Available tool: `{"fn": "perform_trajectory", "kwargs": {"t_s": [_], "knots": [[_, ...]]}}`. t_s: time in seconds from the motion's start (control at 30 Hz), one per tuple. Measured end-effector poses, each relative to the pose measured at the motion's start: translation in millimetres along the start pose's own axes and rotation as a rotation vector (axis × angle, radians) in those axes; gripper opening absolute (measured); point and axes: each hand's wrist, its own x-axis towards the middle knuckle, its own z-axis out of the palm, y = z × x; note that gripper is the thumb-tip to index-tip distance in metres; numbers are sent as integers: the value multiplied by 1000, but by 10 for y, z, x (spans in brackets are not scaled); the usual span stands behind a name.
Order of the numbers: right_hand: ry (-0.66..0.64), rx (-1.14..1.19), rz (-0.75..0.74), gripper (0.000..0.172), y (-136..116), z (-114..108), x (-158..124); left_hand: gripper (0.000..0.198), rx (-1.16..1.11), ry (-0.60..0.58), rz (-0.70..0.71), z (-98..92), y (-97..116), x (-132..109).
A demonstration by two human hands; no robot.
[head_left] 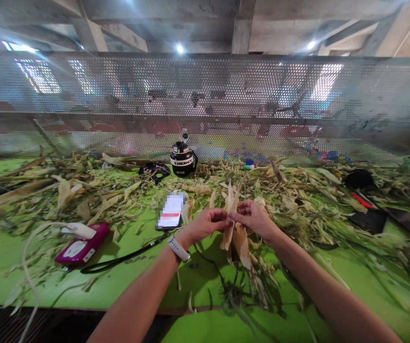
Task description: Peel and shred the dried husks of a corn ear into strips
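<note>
Both my hands meet over the green table, pinching a pale, dry corn husk [230,228] between them. My left hand [207,225] grips its left side with thumb and fingers closed; a white watch strap circles that wrist. From the right, my right hand [254,220] is closed on the same husk, fingertips almost touching those of the left. The husk stands roughly upright, its strips pointing up and down. Below it hang more husk pieces [242,247] and a tangle of thin greenish strands [258,286]. Whether these are joined to the held husk I cannot tell.
A phone [171,212] lies left of my hands, near a magenta power bank [83,245] with a white cable and black strap. A black jug [183,161] stands behind. Dry husks [101,205] litter the green table [126,286]. A perforated metal screen [205,95] closes the back.
</note>
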Motion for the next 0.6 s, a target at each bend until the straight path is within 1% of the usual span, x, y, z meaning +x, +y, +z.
{"fn": "perform_trajectory", "kwargs": {"t_s": [0.07,0.17,0.2,0.23,0.33,0.37,0.4,0.5,0.57,0.6], "knots": [[-32,-16,-15,44,18,-4,12,38,-10,40,-17,11,-4,-1],[-157,-52,-65,33,46,-15,31,43,-41,86,-76,25,-8,-6],[-157,-70,-80,31,53,-20,33,46,-48,105,-89,29,-4,-10],[-122,-95,-102,30,57,-25,34,48,-52,124,-96,33,3,-16],[82,-192,-225,32,58,-35,27,56,-50,164,-82,50,32,-31],[126,-221,-260,34,57,-37,26,57,-46,167,-71,56,35,-32],[135,-243,-276,34,57,-37,26,56,-41,164,-61,62,31,-29],[28,-286,-250,27,68,-41,42,54,-28,144,-42,76,-20,0],[-33,-304,-258,27,81,-56,63,48,21,124,-30,77,-64,23],[-45,-317,-270,28,88,-69,74,43,80,124,-9,74,-80,31]]}}
